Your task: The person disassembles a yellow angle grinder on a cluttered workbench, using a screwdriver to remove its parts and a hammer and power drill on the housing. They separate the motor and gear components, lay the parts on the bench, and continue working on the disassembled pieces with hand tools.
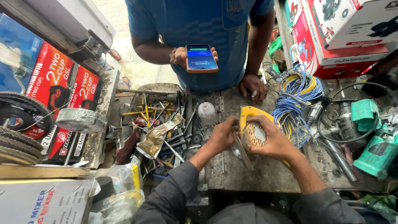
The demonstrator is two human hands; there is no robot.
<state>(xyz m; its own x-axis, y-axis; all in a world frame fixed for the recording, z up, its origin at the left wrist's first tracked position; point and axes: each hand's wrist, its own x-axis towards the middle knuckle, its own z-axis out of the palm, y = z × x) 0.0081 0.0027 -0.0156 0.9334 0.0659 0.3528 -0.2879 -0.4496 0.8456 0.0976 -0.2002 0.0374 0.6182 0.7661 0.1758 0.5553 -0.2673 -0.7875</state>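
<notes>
At mid-desk, one yellow power tool lies under both hands: the right hand grips its vented round housing, the left hand holds a thin metal tool against it. Just right lies one tangle of blue and yellow wires; farther right, two green tools. Left sits one tray of loose hand tools. Beyond, another person's hand holds one phone.

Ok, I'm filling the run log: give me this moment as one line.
left hand: on flat metal tool | right hand: holding yellow power tool | bench: wire bundle beside
</notes>
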